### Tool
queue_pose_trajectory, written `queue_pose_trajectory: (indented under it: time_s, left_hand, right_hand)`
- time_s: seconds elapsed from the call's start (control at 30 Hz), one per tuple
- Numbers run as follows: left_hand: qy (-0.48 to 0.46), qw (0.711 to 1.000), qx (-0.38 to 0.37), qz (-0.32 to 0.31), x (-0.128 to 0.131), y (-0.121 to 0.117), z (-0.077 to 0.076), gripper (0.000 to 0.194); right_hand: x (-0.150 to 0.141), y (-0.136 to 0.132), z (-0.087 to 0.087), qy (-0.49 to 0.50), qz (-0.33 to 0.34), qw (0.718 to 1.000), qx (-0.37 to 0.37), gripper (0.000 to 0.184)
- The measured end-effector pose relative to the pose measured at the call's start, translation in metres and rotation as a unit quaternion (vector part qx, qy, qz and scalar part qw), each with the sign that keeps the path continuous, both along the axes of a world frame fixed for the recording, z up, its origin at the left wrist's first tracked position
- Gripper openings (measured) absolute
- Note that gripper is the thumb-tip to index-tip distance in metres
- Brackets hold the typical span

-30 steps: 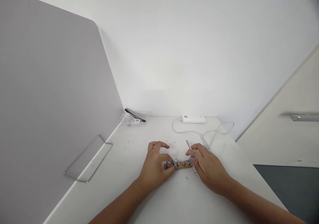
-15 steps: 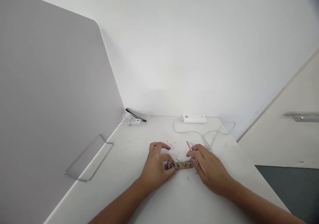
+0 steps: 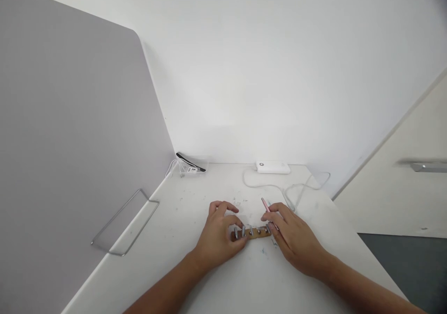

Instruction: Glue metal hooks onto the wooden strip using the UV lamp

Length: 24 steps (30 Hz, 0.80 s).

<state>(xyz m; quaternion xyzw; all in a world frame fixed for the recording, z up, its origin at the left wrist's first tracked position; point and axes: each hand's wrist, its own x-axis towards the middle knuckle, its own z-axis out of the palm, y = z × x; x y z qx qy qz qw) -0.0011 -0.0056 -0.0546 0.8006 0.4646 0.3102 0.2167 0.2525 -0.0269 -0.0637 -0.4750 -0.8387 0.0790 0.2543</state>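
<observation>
A narrow brown strip (image 3: 254,234) lies on the white tabletop, with several short grey pegs standing in a row along it. At its left end is my left hand (image 3: 218,235), thumb against the strip's near edge. Its index finger curves over beside the second grey peg (image 3: 243,231), which stands roughly upright; the fingers are spread apart. My right hand (image 3: 295,239) is closed around a slim pink pen-like stick (image 3: 265,204), its upper end pointing up and left. The fingertips of that hand rest by the strip's right end and partly cover it.
Against the back wall sits a white power bank (image 3: 273,167) with a thin white cable (image 3: 265,185) trailing right. A clear tray (image 3: 195,164) with a black-edged item is in the back left corner. A wire bracket (image 3: 141,228) overhangs the left edge beside a grey panel (image 3: 77,118).
The second peg from the left, tilted between my left thumb and index finger before, now stands straighter, and those fingertips have parted. My right hand is nearly still with the pink stick.
</observation>
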Motion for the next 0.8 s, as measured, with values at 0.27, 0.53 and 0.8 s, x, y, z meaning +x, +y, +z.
queue_pose_trajectory:
  time_s: [0.27, 0.53, 0.8]
  left_hand:
    - [0.041, 0.998, -0.028, -0.035, -0.004, -0.003, 0.013, 0.034]
    - [0.055, 0.995, -0.031, -0.074, -0.007, -0.001, 0.011, 0.028]
    - [0.042, 0.995, -0.022, -0.090, -0.009, 0.004, 0.009, 0.018]
  right_hand:
    - [0.000, 0.000, -0.002, -0.014, 0.009, 1.000, -0.007, 0.027]
    - [-0.002, 0.001, -0.003, -0.023, 0.008, 1.000, 0.009, 0.026]
    - [-0.003, 0.003, -0.002, -0.021, 0.018, 1.000, 0.009, 0.025]
